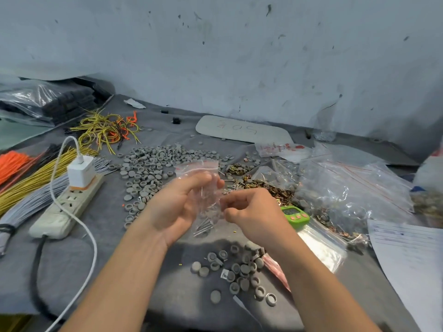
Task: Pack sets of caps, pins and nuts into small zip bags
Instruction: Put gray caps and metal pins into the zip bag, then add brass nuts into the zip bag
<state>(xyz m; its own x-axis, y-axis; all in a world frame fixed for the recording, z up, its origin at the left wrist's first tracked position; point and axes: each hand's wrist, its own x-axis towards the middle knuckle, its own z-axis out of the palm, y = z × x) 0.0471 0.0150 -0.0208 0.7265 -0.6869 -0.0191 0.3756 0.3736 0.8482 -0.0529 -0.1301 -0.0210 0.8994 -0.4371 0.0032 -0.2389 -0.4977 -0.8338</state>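
The counter (pixel 107 248), covered in grey cloth, fills the lower half of the frame; the cloth looks soft enough that small parts should not roll far on it. At the right lie big clear bags (pixel 347 188), crumpled and glossy; they would likely sag and slide if lifted by one corner. The main heap of grey caps (pixel 153 168) spreads across the middle of the frame, with a smaller cluster of caps (pixel 242 269) at lower centre, between the forearms; they look light and rubbery, easy to pinch by the rim.

The left hand (pixel 177 207) holds the small zip bag (pixel 203 188) upright above the counter at the centre of the frame, fingers curled round it; the right hand (pixel 251 212) pinches the bag's right edge between thumb and fingertips. The bag is thin, limp film, probably slippery; its red zip strip (pixel 196 165) at the top looks the stiffest part, and I judge it the best place to take hold for opening or sealing.

Inside, pins (pixel 203 227) gather at the bottom; thin and hard as they are, they may pierce the film if squeezed. The brass pieces (pixel 271 188) heaped just right of the hands, probably the nuts, are tiny; likely fiddly to pick up singly.
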